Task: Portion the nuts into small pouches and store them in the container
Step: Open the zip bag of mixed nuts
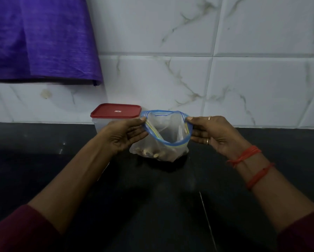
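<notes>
Hands [127,135] [212,135] pinch pouch [163,142] mouth apart.

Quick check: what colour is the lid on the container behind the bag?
The lid is red, with a small white label at its centre; head view.

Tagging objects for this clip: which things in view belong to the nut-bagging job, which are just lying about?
Job: zip bag, nuts in its bottom, container, red lid on it, left hand and right hand pinching the bag's rim open.
Lying about: purple cloth, tiled wall, black counter.
</notes>
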